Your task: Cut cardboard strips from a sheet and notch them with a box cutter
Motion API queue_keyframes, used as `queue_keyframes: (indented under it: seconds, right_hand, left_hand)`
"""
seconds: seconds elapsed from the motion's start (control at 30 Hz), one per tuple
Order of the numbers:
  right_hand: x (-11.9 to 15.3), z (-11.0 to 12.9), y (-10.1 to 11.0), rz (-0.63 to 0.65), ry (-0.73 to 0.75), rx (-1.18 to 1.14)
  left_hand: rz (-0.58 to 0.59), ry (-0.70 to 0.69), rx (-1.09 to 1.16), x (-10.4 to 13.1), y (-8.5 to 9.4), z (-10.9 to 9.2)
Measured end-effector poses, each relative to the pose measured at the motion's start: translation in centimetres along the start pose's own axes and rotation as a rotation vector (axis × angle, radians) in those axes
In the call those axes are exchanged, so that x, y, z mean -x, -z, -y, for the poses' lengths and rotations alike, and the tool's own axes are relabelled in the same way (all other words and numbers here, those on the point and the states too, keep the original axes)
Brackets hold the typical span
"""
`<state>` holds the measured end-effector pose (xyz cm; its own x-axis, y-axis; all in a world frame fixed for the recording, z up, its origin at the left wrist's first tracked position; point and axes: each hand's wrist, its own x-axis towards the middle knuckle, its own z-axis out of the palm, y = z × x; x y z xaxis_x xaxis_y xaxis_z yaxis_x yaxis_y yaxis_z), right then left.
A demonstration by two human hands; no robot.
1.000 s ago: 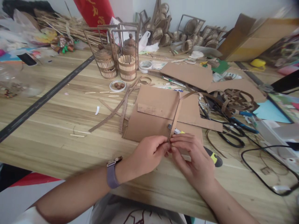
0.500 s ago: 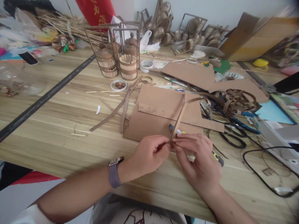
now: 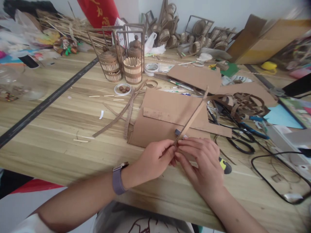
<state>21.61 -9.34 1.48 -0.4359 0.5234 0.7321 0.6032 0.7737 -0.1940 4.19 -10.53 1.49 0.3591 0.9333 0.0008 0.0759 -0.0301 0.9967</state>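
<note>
Between my two hands a narrow brown cardboard strip [image 3: 191, 117] slants up and away to the right. My left hand [image 3: 157, 158] pinches its near end, finger and thumb closed. Right beside it, the fingertips of my right hand [image 3: 202, 161] are closed on the same end. That end is mostly hidden by the fingers. Below the strip lies a flat piece of brown cardboard [image 3: 150, 129] with a long flap across it. A utility knife [image 3: 225, 165] with a yellow and black handle lies partly under my right hand.
Small lidded stick baskets [image 3: 110, 66] in tall frames stand at the back. A ring with brown beads [image 3: 123, 89] and loose cardboard strips [image 3: 114, 118] lie left of the cardboard. To the right are black-handled scissors [image 3: 243, 145], a cable [image 3: 257, 181] and a tangle of strips [image 3: 247, 105].
The strip's far end has swung to the right, and the strip now looks straighter. My right hand has shifted slightly left, closer to my left hand.
</note>
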Motion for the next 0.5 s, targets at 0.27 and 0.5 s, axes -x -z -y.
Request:
queue_keyframes:
  seconds: [0.27, 0.5]
  right_hand:
    - [-0.01, 0.34, 0.17, 0.001, -0.031, 0.022]
    - [0.12, -0.11, 0.25, -0.03, -0.149, -0.113]
  left_hand:
    - [-0.02, 0.006, -0.018, 0.19, -0.18, -0.09]
    - [0.05, 0.014, -0.019, 0.35, 0.03, 0.01]
